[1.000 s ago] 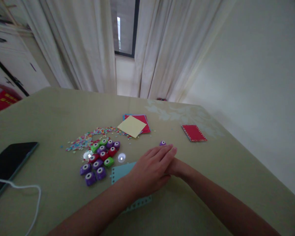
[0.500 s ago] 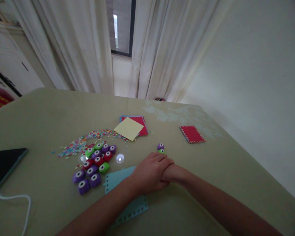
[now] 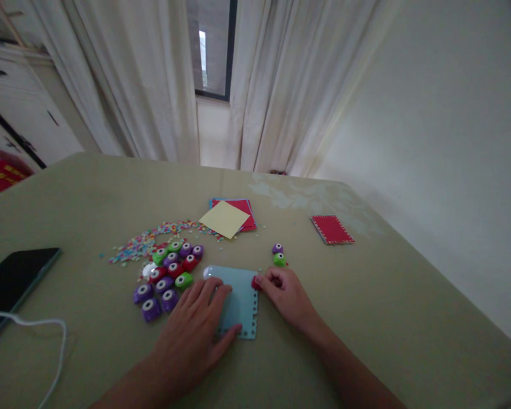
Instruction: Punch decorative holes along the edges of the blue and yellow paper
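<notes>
A light-blue square of paper (image 3: pixel 241 295) lies before me, with holes punched along its right and bottom edges. My left hand (image 3: pixel 198 318) rests on its left part, fingers spread and pressing it to the table. At the upper right edge of the paper, my right hand (image 3: pixel 287 295) grips a small red craft punch (image 3: pixel 256 283). The fingers partly hide this punch. Just beyond that hand sit a green craft punch (image 3: pixel 280 259) and a purple craft punch (image 3: pixel 277 248).
Several purple, red and green punches (image 3: pixel 169 298) cluster at left, beside scattered confetti (image 3: pixel 138 247). Behind are stacked paper squares (image 3: pixel 225 218); a red square (image 3: pixel 332 229) lies at right. A dark tablet-like device (image 3: pixel 17 284) and white cable (image 3: pixel 59 352) occupy the left side.
My hands, one clasped over the other before, have come apart. The left has moved onto the blue paper, which has turned straighter; the red punch now shows at its right edge.
</notes>
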{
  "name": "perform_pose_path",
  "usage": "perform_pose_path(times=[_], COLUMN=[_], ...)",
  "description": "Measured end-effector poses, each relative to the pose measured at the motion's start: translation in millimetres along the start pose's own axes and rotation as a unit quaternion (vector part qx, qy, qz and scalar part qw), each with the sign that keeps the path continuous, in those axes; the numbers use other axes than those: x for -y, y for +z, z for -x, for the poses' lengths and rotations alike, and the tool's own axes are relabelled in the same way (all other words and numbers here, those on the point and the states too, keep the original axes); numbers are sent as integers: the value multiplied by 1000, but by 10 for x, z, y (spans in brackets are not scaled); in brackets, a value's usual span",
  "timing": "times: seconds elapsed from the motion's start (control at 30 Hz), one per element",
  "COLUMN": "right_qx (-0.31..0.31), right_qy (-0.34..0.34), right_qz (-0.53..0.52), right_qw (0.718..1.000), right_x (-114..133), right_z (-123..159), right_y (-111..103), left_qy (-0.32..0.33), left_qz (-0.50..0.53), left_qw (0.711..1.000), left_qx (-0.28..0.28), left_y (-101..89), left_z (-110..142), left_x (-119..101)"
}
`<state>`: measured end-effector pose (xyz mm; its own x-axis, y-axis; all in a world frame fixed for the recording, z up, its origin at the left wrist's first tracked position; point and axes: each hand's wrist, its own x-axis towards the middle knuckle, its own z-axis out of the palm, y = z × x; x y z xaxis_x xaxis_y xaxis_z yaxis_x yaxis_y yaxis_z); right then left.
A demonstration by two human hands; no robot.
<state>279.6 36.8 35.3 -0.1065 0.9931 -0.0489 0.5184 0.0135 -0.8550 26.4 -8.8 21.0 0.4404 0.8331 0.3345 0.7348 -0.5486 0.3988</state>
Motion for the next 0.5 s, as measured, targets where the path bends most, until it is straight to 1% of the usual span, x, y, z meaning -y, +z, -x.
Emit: perform_pose_path(times=[0.07,0.1,0.17,0.27,0.37,0.43,0.5], right_qx=[-66,-95,-133,-143,-141,-160,-186], right_qy=[-4,-10,-25,-44,-66,-80,-92], right_qz=[39,64,95,108,147,174,179], right_qw=[997,993,986,983,977,968,962], right_x=[22,33,43,29,-19,-60,-84], right_z=[26,33,41,40,22,8,3], right_y=[30,56,94,91,44,21,26], left_qy=[16,22,32,37,37,31,32], left_qz=[-32,-40,-48,-51,-42,-32,-21], left_qw=[999,999,998,998,998,999,999], left_qx=[-3,-10,-20,-27,-12,3,7], left_y=[31,47,67,51,11,-11,-30], left_z=[228,297,356,343,342,360,376], left_x=[78,100,118,117,117,119,118])
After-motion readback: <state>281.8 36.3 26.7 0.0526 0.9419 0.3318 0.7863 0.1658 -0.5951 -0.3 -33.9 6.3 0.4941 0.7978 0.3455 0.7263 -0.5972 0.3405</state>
